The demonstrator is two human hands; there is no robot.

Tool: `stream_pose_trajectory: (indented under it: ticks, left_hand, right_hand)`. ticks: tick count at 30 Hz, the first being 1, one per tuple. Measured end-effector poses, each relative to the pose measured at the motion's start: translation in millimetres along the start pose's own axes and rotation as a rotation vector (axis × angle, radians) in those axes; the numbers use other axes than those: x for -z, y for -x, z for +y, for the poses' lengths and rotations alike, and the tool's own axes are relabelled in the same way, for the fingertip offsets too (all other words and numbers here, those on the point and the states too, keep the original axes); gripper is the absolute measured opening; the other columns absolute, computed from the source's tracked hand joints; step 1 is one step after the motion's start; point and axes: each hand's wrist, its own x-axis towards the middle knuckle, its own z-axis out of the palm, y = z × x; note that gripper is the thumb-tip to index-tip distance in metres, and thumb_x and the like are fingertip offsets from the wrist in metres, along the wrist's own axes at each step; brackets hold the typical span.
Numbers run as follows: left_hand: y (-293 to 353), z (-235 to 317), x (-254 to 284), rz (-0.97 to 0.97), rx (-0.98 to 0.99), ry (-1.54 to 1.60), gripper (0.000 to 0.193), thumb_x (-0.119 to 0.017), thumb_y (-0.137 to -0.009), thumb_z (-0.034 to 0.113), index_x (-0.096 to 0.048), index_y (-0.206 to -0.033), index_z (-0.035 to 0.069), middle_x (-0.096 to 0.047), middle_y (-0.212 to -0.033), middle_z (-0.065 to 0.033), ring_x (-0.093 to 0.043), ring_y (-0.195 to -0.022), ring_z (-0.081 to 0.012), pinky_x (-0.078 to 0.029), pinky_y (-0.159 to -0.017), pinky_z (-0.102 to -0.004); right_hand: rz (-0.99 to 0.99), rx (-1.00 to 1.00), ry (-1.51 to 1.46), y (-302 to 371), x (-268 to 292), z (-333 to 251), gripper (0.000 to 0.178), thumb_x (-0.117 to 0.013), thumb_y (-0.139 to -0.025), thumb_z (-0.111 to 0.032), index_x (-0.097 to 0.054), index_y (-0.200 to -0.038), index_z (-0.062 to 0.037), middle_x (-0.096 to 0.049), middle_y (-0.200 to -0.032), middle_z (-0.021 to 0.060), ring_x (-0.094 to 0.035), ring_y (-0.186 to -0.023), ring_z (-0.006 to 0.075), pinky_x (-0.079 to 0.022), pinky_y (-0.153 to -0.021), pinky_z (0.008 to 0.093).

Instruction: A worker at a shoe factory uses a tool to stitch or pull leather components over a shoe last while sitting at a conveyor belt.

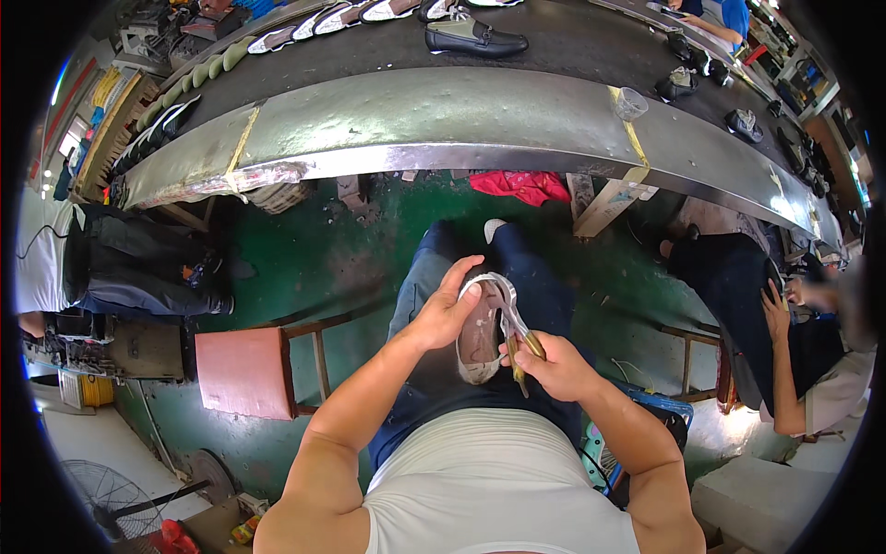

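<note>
1. The seated person holds a pale grey, unfinished shoe upper on its last (480, 334) over the lap, above dark blue trousers.
2. The left hand (448, 309) has its grip clamped on the far left edge of the shoe, thumb pressed over the rim.
3. The right hand (552, 367) has its grip shut around yellow-handled metal pincers (519, 337), whose nose meets the shoe's right edge.
4. Far across the green floor runs a long curved metal table (415, 120); yellow tape strips (242, 140) cross it left and right.
5. On its dark belt sits a black leather loafer (475, 38), with a row of pale soles (318, 23) further left.
6. A clear plastic cup (630, 102) stands on the table's right part.
7. A crumpled red cloth (521, 186) lies under the table edge.
8. A red-topped wooden stool (245, 372) stands left, near the person.
9. Another person's hand (776, 312) rests on dark cloth at right.
</note>
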Motion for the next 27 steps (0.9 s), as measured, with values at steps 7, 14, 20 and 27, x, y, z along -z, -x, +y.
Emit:
stream_pose_trajectory:
  ticks: [7,14,20,27]
  left_hand:
    - [-1.5,7.4,7.2,0.027,-0.028,-0.094,0.044,-0.051,-0.105,0.024,-0.044,-0.146,0.009,-0.052,-0.135,-0.0079,-0.047,-0.126,-0.0171,-0.036,-0.109,-0.0318]
    - [-13.0,-27.0,15.9,0.017,-0.011,0.099,0.042,-0.056,-0.103,0.014,-0.047,-0.144,0.01,-0.058,-0.124,-0.0016,-0.053,-0.113,-0.0114,-0.042,-0.102,-0.0292]
    - [-2.7,-0.2,15.1,-0.014,0.106,0.343,0.042,-0.06,-0.1,0.014,-0.052,-0.141,0.013,-0.059,-0.123,-0.0033,-0.056,-0.111,-0.0137,-0.047,-0.098,-0.0312]
    - [-13.1,-2.5,4.6,0.198,0.208,0.31,0.039,-0.062,-0.099,0.014,-0.056,-0.136,0.008,-0.061,-0.118,-0.0017,-0.056,-0.105,-0.011,-0.046,-0.095,-0.0275]
  right_hand:
    - [-0.061,-0.204,0.044,-15.4,9.0,-12.4,0.018,-0.056,-0.099,-0.016,-0.059,-0.106,0.0006,-0.068,-0.084,0.0075,-0.063,-0.066,0.0178,-0.052,-0.065,0.034]
    - [0.301,0.329,0.653,-39.8,-2.3,46.8,0.027,-0.059,-0.096,-0.014,-0.058,-0.117,0.0024,-0.067,-0.092,0.0198,-0.067,-0.082,0.0368,-0.053,-0.072,0.0452]
    - [0.258,0.127,0.941,-15.7,-11.7,9.2,0.018,-0.057,-0.094,-0.011,-0.055,-0.103,0.0046,-0.064,-0.104,0.0267,-0.066,-0.089,0.0417,-0.052,-0.075,0.0501]
    - [0.043,0.116,0.789,-16.0,11.4,-21.5,0.02,-0.057,-0.096,-0.016,-0.056,-0.103,0.003,-0.067,-0.094,0.021,-0.069,-0.086,0.0359,-0.054,-0.073,0.0469]
